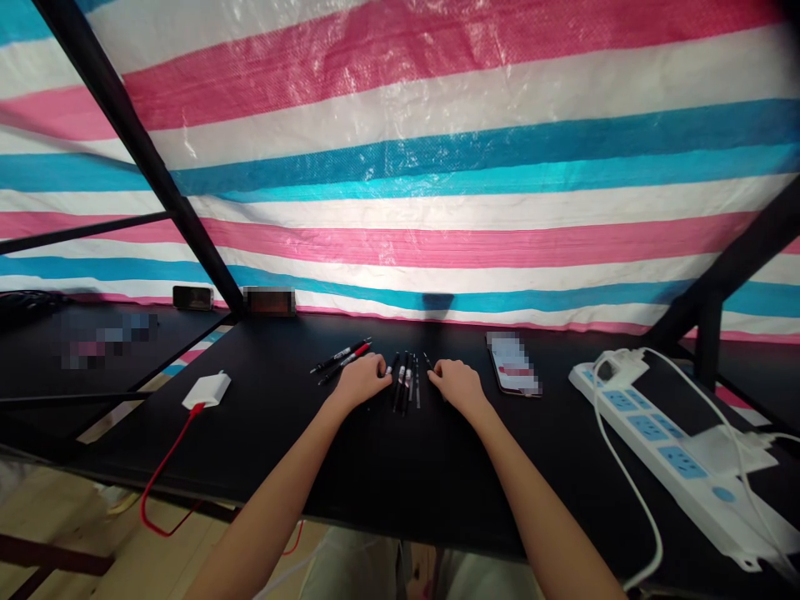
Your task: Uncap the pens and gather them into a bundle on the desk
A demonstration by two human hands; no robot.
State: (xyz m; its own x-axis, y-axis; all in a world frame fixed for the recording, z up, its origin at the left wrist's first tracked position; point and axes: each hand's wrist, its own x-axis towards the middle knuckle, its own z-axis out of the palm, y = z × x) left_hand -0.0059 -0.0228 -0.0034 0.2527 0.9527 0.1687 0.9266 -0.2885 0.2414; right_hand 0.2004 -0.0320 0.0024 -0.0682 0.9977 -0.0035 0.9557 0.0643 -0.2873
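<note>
My left hand (363, 379) rests on the black table with its fingers curled, closed on a dark pen (392, 364) at the fingertips. My right hand (459, 383) is closed too, and a thin dark pen piece with a pointed tip (427, 360) sticks out past its thumb and finger; the rest is hidden in the hand. Between the hands lie several black pens (402, 385) side by side, and beside them a thin, clear-looking pen refill (417, 385). Left of my left hand, a few black pens and a red and black pen (345, 363) lie slanted.
A phone (516, 367) lies to the right. Farther right is a white power strip (662, 454) with plugs and cables. At left sits a white charger (207, 390) with a red cable (163, 457). Black frame bars (181, 208) and a striped tarp (437, 167) stand behind.
</note>
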